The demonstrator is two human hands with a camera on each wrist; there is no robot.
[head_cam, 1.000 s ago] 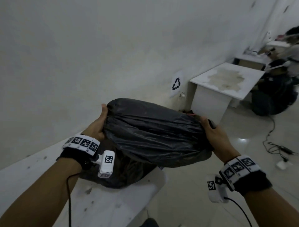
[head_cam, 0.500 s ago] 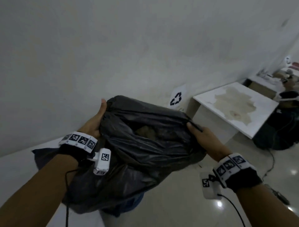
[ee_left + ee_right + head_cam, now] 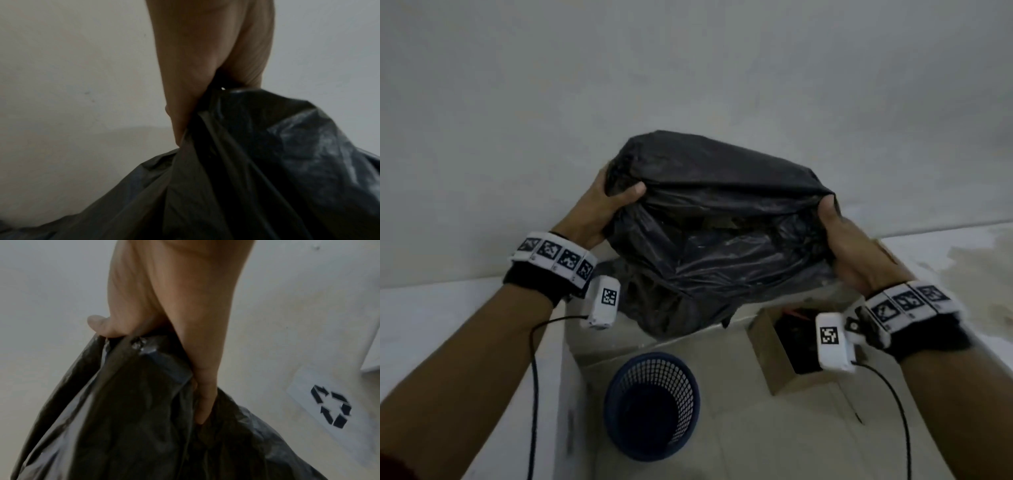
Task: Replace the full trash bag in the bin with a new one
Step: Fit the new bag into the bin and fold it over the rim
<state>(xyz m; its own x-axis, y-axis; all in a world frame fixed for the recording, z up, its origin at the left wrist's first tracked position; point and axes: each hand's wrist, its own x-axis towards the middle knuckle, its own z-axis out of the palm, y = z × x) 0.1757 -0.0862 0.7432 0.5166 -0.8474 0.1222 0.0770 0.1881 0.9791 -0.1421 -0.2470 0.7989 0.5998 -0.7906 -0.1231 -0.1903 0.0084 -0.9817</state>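
A full black trash bag (image 3: 715,219) hangs in the air between both hands, its mouth held wide with scraps showing inside. My left hand (image 3: 606,205) grips the left edge of the rim, thumb hooked over the plastic; the left wrist view shows this left hand (image 3: 205,91) bunching the bag (image 3: 267,170). My right hand (image 3: 842,240) grips the right edge; in the right wrist view the right hand (image 3: 164,340) curls round the bag (image 3: 133,418). A blue mesh bin (image 3: 652,404) stands on the floor below, with no liner.
A brown cardboard box (image 3: 787,349) with dark contents sits right of the bin. White ledges (image 3: 448,325) flank the floor gap on both sides, the right one stained. A recycling sign (image 3: 331,407) hangs on the wall.
The view has swung left and down, bringing the blue bin and cardboard box into sight. Both hands keep their grip and the bag's mouth has been pulled wider.
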